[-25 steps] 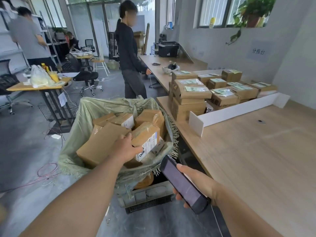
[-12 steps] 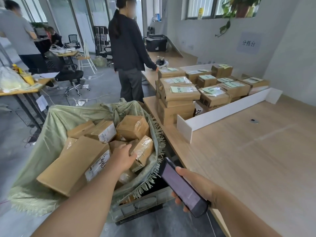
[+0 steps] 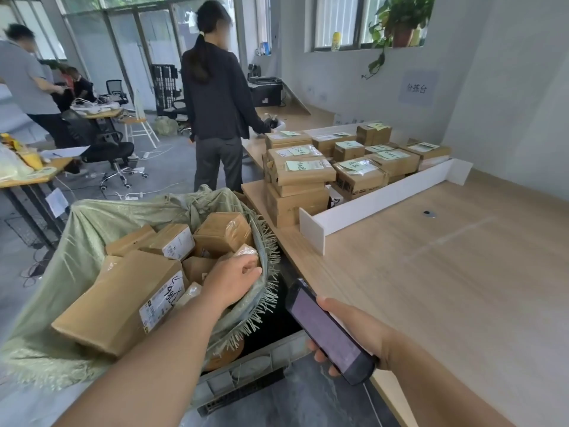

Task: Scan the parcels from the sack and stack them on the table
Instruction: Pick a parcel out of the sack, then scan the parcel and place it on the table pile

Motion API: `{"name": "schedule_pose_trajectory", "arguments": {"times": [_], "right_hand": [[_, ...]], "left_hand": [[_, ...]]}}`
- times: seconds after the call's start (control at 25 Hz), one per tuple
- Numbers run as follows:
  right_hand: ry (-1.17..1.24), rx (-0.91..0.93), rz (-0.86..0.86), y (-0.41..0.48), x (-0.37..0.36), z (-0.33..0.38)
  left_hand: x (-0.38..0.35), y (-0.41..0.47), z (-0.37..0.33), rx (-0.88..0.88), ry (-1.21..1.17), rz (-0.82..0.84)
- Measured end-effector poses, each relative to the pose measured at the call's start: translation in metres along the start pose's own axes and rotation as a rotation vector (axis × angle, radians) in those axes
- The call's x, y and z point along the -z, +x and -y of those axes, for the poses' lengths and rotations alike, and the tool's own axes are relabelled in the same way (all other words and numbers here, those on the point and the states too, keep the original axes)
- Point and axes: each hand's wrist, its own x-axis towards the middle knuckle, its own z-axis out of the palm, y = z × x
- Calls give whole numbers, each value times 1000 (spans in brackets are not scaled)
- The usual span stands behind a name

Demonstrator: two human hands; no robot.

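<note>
A green woven sack [image 3: 77,241] stands open at the lower left, full of several brown cardboard parcels; a large flat box [image 3: 123,297] with a white label lies on top. My left hand [image 3: 231,278] reaches into the sack at its right rim, fingers curled on a small tape-wrapped parcel [image 3: 246,251]. My right hand [image 3: 354,331] holds a black handheld scanner [image 3: 326,331], screen up, just off the edge of the wooden table [image 3: 431,288]. Stacked parcels [image 3: 308,174] with green notes sit at the table's far end.
A white L-shaped divider [image 3: 385,195] fences the stacked parcels off from the table's near part. The sack sits in a grey crate [image 3: 246,374] on the floor. A person in black [image 3: 215,103] stands beyond the sack. Desks and office chairs fill the left background.
My left hand has moved right, from the middle of the sack to the small parcel at its rim. The view has shifted; the scanner hand stays about where it was.
</note>
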Motion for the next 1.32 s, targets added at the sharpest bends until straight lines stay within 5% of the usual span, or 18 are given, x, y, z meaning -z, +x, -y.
{"name": "schedule_pose_trajectory", "arguments": {"times": [0.56,1.04,1.32], "right_hand": [[218,43,-310,-143,-26,-143],[346,143,-701,-321,-4,-261],[408,152,-878,-463,40,-369]], "left_hand": [[-60,-111,-85,-291,-16,349],[-164,-212,-263,-698,78,550],[-250,-342,-402,-867,76,655]]}}
